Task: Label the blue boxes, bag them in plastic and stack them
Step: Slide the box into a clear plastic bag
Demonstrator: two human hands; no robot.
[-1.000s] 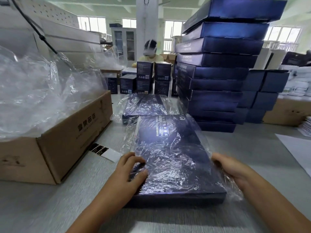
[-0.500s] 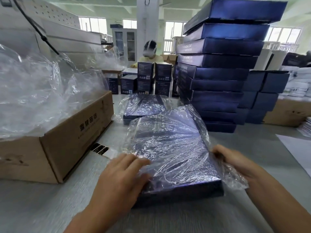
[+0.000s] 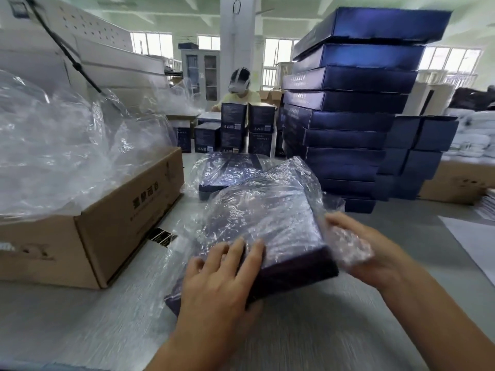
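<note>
On the worktop, far left: a cardboard carton (image 3: 107, 218) is sitting heaped with loose clear plastic bags (image 3: 61, 145).
Beside the carton: a small label strip (image 3: 162, 236) is lying flat on the worktop (image 3: 401, 303).
Left hand: the left hand (image 3: 222, 285) is pressing flat on the near left corner of the bagged box; its grip is spread and pinning, not clenched.
Task's thing: the blue box (image 3: 292, 271) is sitting tilted, its right side lifted, in front of the person, with the plastic bag (image 3: 262, 210) drawn loosely over it and its near edge showing uncovered.
Behind it: another bagged box (image 3: 227, 172) is lying flat, waiting as the start of a pile.
Right hand: the right hand (image 3: 361, 245) is gripping the bunched loose film at the box's right edge.
Doing it well: probably tucking the slack under while holding the box steady, keeping the film smooth and untorn.
Far right: a tall stack of blue boxes (image 3: 348, 116) is standing unbagged.
</note>
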